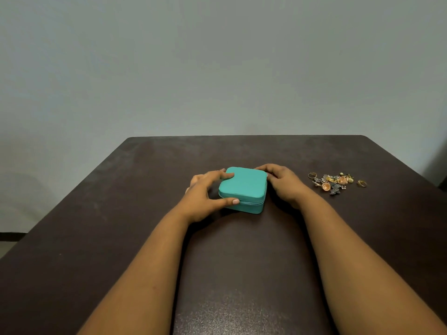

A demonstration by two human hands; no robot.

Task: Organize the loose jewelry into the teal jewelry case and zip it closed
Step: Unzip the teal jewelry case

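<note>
A square teal jewelry case (244, 187) lies closed on the dark brown table (121, 213), near its middle. My left hand (205, 193) grips the case's left side, fingers on the lid and thumb along the front zipper seam. My right hand (281, 182) holds the case's right far corner with curled fingers; what the fingertips pinch there is hidden. A small heap of loose jewelry (335, 183) lies to the right of the case, apart from both hands: gold and orange earrings, grey flower pieces and two gold rings at its ends.
The table's far edge meets a plain grey wall (217, 68). The table's left and right edges slope off toward the floor. Bare tabletop surrounds the case in front and to the left.
</note>
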